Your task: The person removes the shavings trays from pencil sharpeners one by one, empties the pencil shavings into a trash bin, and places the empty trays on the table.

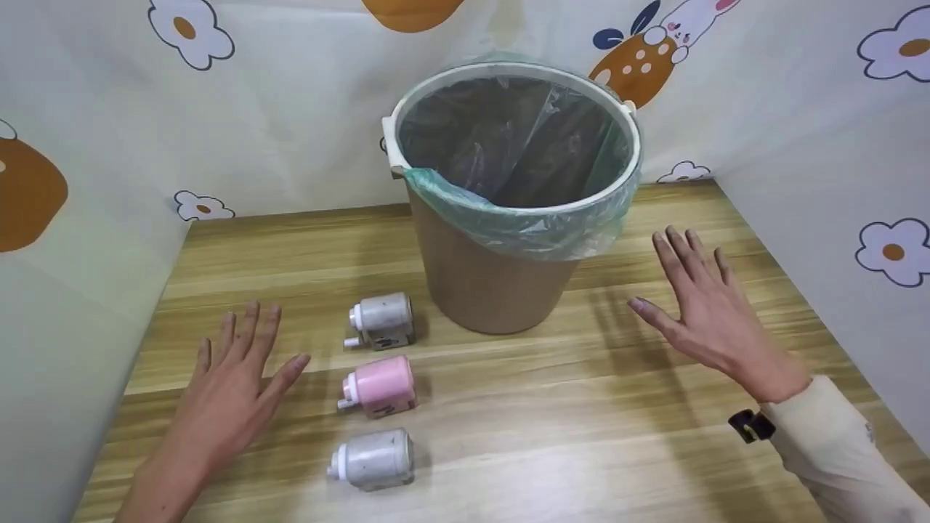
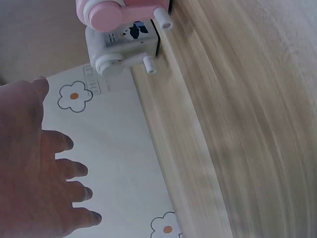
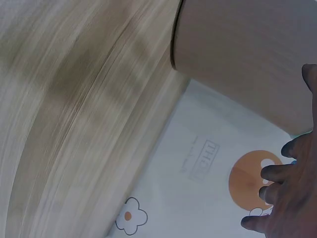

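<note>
Three small hand-crank pencil sharpeners lie in a column on the wooden table: a grey one [image 1: 387,314] at the far end, a pink one [image 1: 385,381] in the middle and another grey one [image 1: 378,459] nearest me. White crank handles point left. My left hand [image 1: 229,407] is held palm down to their left, fingers spread, holding nothing. On the far right, my right hand [image 1: 708,316] has its fingers spread too and holds nothing. Between the hands, further back, stands a brown waste bin [image 1: 494,283] with a white rim. The left wrist view shows the pink sharpener [image 2: 106,15] before a grey one [image 2: 119,47].
A thin green bag [image 1: 552,236] lines the bin and folds over its front rim. The wood-grain table [image 1: 523,407] meets white cloth walls [image 1: 305,131] printed with flowers and a rabbit. A small black clip [image 1: 752,426] is on the right sleeve [image 1: 835,443].
</note>
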Available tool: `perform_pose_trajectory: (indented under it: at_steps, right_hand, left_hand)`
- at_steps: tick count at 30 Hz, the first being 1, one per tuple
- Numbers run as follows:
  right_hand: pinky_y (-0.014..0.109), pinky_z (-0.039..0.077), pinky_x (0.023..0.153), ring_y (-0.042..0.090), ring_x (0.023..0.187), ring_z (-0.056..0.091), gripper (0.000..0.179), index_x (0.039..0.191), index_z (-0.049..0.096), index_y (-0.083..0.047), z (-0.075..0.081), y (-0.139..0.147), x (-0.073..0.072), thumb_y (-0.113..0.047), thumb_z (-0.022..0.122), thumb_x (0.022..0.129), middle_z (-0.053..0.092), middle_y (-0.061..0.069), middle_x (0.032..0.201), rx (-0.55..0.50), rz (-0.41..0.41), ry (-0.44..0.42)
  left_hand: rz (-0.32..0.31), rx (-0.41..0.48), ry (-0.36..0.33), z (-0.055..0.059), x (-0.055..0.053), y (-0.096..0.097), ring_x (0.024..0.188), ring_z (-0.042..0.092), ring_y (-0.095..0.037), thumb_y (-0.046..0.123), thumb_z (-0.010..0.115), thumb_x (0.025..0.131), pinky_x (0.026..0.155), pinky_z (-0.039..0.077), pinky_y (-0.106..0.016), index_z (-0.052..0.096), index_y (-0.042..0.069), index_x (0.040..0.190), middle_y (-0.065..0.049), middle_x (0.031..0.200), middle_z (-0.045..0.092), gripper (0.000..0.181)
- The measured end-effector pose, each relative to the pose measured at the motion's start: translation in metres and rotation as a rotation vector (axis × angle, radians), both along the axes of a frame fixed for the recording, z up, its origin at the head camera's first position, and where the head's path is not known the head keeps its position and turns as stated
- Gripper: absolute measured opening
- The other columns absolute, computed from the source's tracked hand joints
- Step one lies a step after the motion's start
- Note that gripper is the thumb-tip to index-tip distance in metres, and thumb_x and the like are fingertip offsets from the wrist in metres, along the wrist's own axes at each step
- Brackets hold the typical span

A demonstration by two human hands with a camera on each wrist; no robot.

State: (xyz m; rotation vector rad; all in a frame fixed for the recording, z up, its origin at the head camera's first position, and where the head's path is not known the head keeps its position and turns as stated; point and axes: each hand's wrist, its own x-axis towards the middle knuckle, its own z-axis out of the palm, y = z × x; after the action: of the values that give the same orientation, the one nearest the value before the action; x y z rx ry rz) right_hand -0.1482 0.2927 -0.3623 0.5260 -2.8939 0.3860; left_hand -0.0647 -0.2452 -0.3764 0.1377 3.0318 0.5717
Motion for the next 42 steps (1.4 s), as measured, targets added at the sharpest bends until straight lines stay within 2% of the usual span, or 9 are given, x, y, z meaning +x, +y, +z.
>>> perform_pose_trajectory:
  at_steps: [10, 18, 23, 34, 38, 42]
  right_hand:
    - [0.069, 0.014, 0.120, 0.043, 0.154, 0.014, 0.085, 0.161, 0.020, -0.013, -0.006, -0.008, 0.013, -0.048, 0.061, 0.096, 0.024, 0.019, 0.165, -0.031, 0.012, 0.027]
    - [0.064, 0.010, 0.125, 0.039, 0.155, 0.015, 0.087, 0.161, 0.019, -0.011, -0.011, -0.014, 0.022, -0.048, 0.062, 0.095, 0.024, 0.019, 0.165, -0.041, 0.041, 0.038]
    - [0.065, 0.013, 0.123, 0.040, 0.154, 0.017, 0.087, 0.161, 0.018, -0.011, -0.013, -0.019, 0.027, -0.047, 0.062, 0.095, 0.024, 0.018, 0.165, -0.037, 0.055, 0.041]
    - [0.059, 0.013, 0.125, 0.039, 0.154, 0.020, 0.089, 0.160, 0.019, -0.011, -0.016, -0.029, 0.035, -0.048, 0.064, 0.093, 0.024, 0.016, 0.166, -0.023, 0.078, 0.059]
    - [0.062, 0.017, 0.123, 0.040, 0.152, 0.023, 0.088, 0.159, 0.022, -0.009, -0.016, -0.034, 0.039, -0.047, 0.066, 0.093, 0.028, 0.016, 0.164, -0.026, 0.093, 0.080]
    - [0.063, 0.020, 0.121, 0.039, 0.151, 0.026, 0.088, 0.159, 0.025, -0.008, -0.016, -0.038, 0.043, -0.046, 0.068, 0.091, 0.032, 0.015, 0.163, -0.033, 0.111, 0.113]
  left_hand:
    - [-0.014, 0.011, 0.030, 0.002, 0.010, 0.008, 0.152, -0.001, -0.049, 0.056, 0.040, 0.104, 0.119, 0.000, -0.072, 0.006, 0.015, 0.162, -0.020, 0.168, -0.001, 0.079]
    - [-0.021, 0.008, 0.036, 0.000, 0.021, 0.016, 0.154, 0.002, -0.046, 0.054, 0.044, 0.103, 0.120, 0.003, -0.071, 0.005, 0.018, 0.162, -0.016, 0.168, 0.001, 0.080]
    - [-0.024, 0.005, 0.047, -0.001, 0.026, 0.019, 0.155, 0.002, -0.043, 0.054, 0.046, 0.102, 0.121, 0.005, -0.070, 0.005, 0.019, 0.162, -0.013, 0.169, 0.002, 0.080]
    - [-0.029, 0.011, 0.119, -0.006, 0.034, 0.025, 0.155, 0.010, -0.042, 0.049, 0.053, 0.101, 0.122, 0.012, -0.067, 0.015, 0.021, 0.162, -0.015, 0.168, 0.016, 0.077]
    - [-0.035, 0.001, 0.180, -0.009, 0.038, 0.025, 0.154, 0.017, -0.040, 0.048, 0.058, 0.098, 0.121, 0.019, -0.065, 0.021, 0.020, 0.161, -0.014, 0.166, 0.024, 0.078]
    - [-0.049, 0.003, 0.216, -0.010, 0.041, 0.028, 0.153, 0.019, -0.040, 0.049, 0.060, 0.096, 0.126, 0.015, -0.058, 0.022, 0.021, 0.161, -0.012, 0.166, 0.024, 0.080]
